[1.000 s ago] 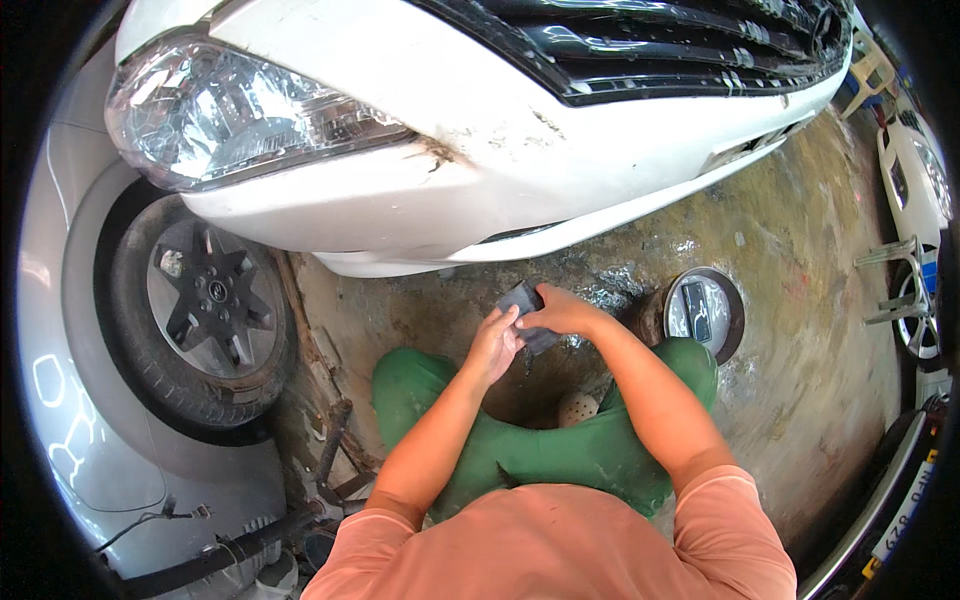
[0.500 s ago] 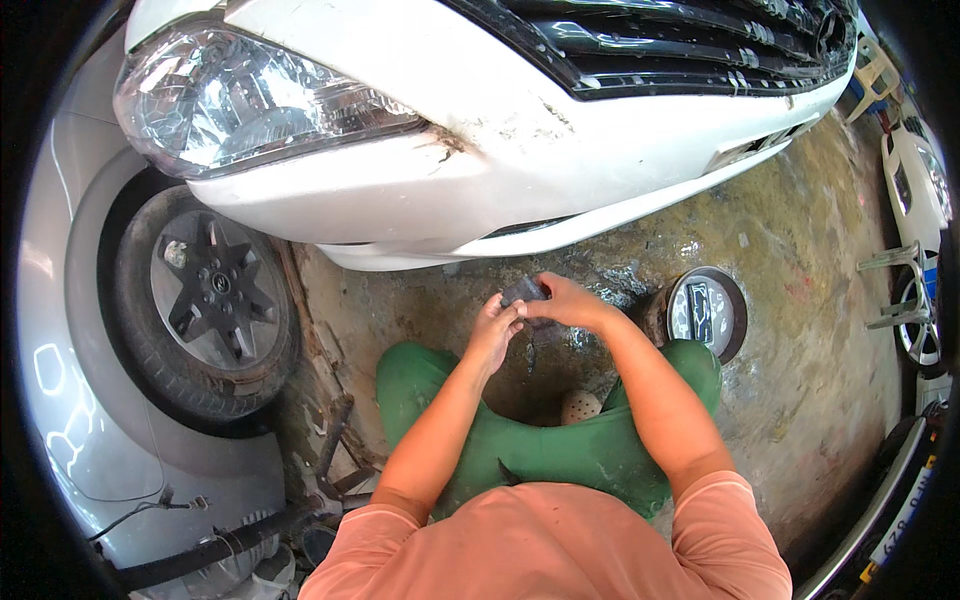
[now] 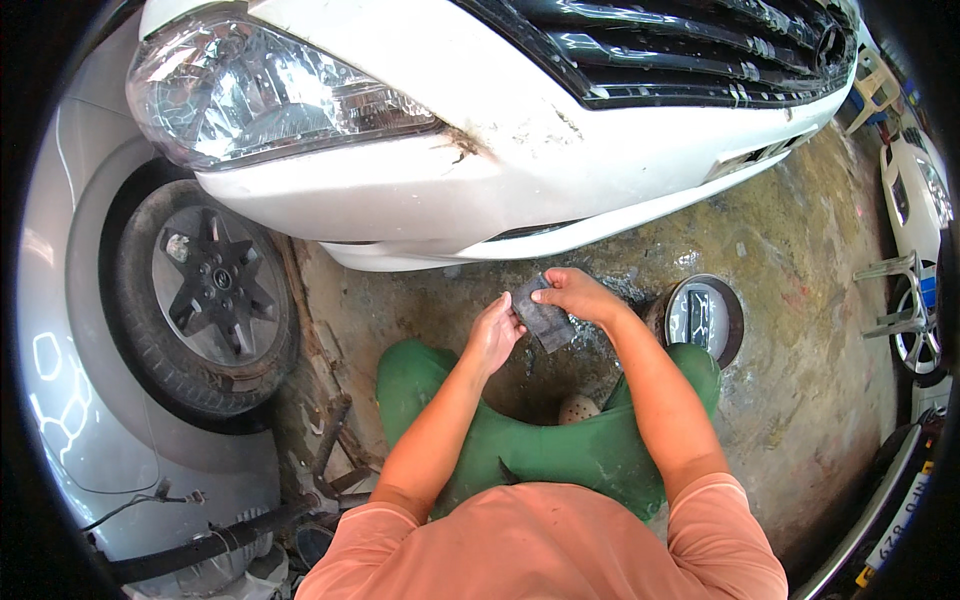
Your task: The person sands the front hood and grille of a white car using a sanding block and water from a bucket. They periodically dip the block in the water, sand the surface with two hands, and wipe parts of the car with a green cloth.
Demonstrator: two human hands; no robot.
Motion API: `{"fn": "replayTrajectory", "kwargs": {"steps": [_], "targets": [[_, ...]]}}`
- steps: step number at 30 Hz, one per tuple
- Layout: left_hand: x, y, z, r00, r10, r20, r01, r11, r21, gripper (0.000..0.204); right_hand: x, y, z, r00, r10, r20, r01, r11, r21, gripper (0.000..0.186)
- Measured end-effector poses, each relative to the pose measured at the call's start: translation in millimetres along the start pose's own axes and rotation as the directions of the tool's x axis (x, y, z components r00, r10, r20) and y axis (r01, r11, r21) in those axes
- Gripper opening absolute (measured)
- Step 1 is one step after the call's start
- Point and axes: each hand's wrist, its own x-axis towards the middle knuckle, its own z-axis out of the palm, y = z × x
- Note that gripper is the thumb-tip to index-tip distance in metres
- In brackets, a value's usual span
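I squat in front of a white car bumper (image 3: 420, 190) with a scraped, cracked patch near its corner. Both hands hold a dark grey sheet of sandpaper (image 3: 545, 318) just below the bumper's lower edge. My left hand (image 3: 492, 335) pinches its left side. My right hand (image 3: 575, 295) grips its upper right edge. The sheet hangs between the hands over the wet concrete floor, apart from the bumper.
A headlight (image 3: 270, 95) and black grille (image 3: 680, 50) sit above. A front wheel (image 3: 205, 290) with a black rim is at left. A round bowl of water (image 3: 703, 318) stands by my right knee. Another white car (image 3: 915, 200) is at far right.
The hands have stayed under the bumper, shifting the sandpaper between the fingers. The view has drifted slightly, with the bumper now closer.
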Motion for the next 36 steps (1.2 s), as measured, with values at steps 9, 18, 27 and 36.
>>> {"fn": "replayTrajectory", "kwargs": {"steps": [9,18,27,36], "targets": [[2.4,-8.8,-1.4,0.996,0.083,-0.041,-0.071,0.969,0.235,0.024,2.8,4.6,1.5,0.982,-0.077,-0.170,0.002,0.916,-0.401,0.030],[7.3,-6.4,-3.7,0.971,0.160,-0.181,-0.120,0.970,0.212,0.010,2.7,14.0,3.6,0.994,0.081,-0.073,-0.102,0.927,-0.360,0.028],[-1.5,12.4,7.8,0.996,-0.025,-0.081,0.054,0.923,0.381,0.021,-7.5,2.2,-14.0,0.971,0.226,0.074,-0.183,0.909,-0.375,0.025],[0.5,18.3,-6.4,0.996,0.045,-0.073,-0.003,0.865,0.501,0.016,-12.8,-10.8,-17.2,0.958,0.279,0.071,-0.260,0.945,-0.197,0.028]]}}
